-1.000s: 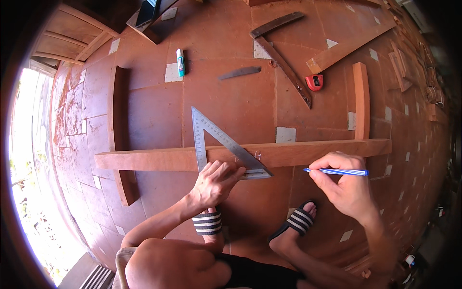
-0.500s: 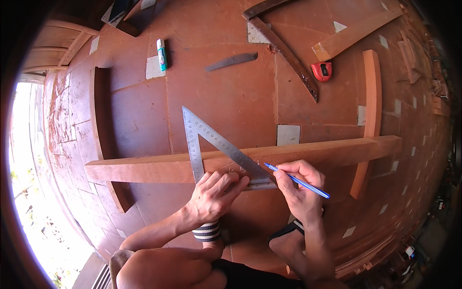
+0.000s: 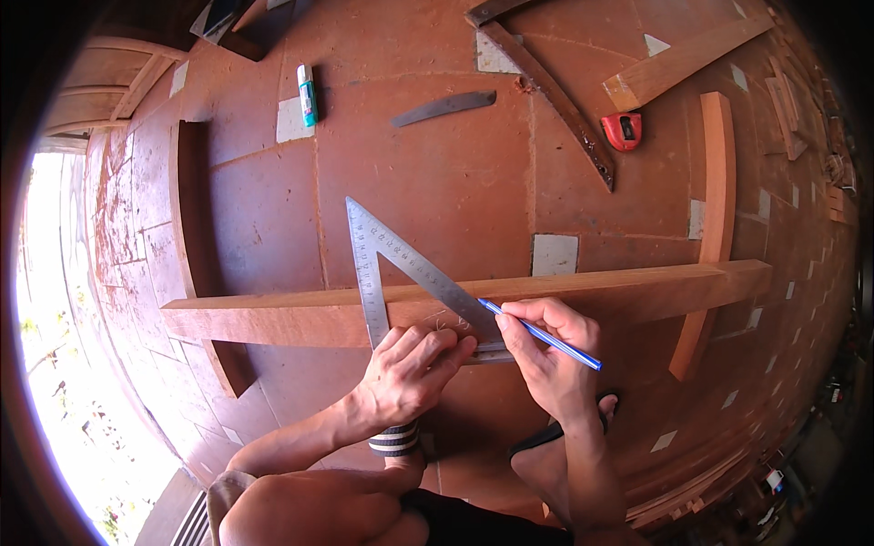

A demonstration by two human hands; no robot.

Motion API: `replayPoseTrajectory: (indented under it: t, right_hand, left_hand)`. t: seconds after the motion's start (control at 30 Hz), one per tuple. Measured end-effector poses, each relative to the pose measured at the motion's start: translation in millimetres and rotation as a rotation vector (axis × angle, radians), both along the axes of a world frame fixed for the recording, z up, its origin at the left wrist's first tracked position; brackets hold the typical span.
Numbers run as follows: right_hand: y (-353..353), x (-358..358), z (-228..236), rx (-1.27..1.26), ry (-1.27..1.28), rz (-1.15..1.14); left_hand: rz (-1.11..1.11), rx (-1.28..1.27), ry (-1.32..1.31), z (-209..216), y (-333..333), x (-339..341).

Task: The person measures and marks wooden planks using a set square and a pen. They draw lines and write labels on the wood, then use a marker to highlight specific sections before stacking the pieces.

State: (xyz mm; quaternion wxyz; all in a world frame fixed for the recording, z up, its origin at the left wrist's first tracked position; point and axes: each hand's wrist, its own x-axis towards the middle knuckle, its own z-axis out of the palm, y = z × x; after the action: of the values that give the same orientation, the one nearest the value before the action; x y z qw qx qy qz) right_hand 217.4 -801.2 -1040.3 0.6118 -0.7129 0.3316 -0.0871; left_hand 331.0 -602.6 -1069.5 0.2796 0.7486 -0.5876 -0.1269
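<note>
Left hand (image 3: 407, 373), curled, holds set square (image 3: 421, 269) on beam (image 3: 628, 297); right hand (image 3: 555, 359) pinches pen (image 3: 566, 348) (blue-and-white).

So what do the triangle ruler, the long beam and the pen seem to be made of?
Triangle ruler: metal, probably bare steel or aluminium, as it's silvery grey with a dull sheen and dark markings.
Long beam: wood, apparently planed and unvarnished; it's reddish-brown, faintly streaked and matte, with squared edges.
Pen: likely smooth plastic, going by its blue-and-white striped barrel, though I can't be certain.
</note>
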Motion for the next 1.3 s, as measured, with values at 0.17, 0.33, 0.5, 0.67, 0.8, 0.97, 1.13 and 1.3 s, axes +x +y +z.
replayPoseTrajectory:
  t: [0.17,0.33,0.5,0.67,0.8,0.97,1.13,1.3]
  right_hand:
    - [2,2,-3,-0.003,-0.01,-0.01]
    - [-2,1,1,-0.046,0.027,0.02]
    - [-16,-5,20,-0.02,0.164,0.066]
    - [-21,-1,22,-0.076,0.191,0.125]
    - [-23,-3,19,-0.009,0.161,0.091]
    - [-35,-25,23,0.126,0.116,-0.117]
    - [-45,-50,31,0.112,0.1,-0.166]
    - [-45,-61,33,0.089,0.075,-0.209]
  left_hand:
    - [0.005,0.014,-0.015,3,-2,-1]
    - [0.042,-0.016,0.001,0,-5,-3]
    - [0.04,-0.004,-0.003,0,-2,-4]
    - [-0.001,0.02,-0.005,0,0,-2]
    - [0.015,-0.015,-0.007,0,-1,-3]
    - [0.006,-0.022,-0.018,-1,0,-2]
    - [0.024,-0.025,-0.019,-1,0,-3]
    - [0.013,-0.041,-0.02,0,0,0]
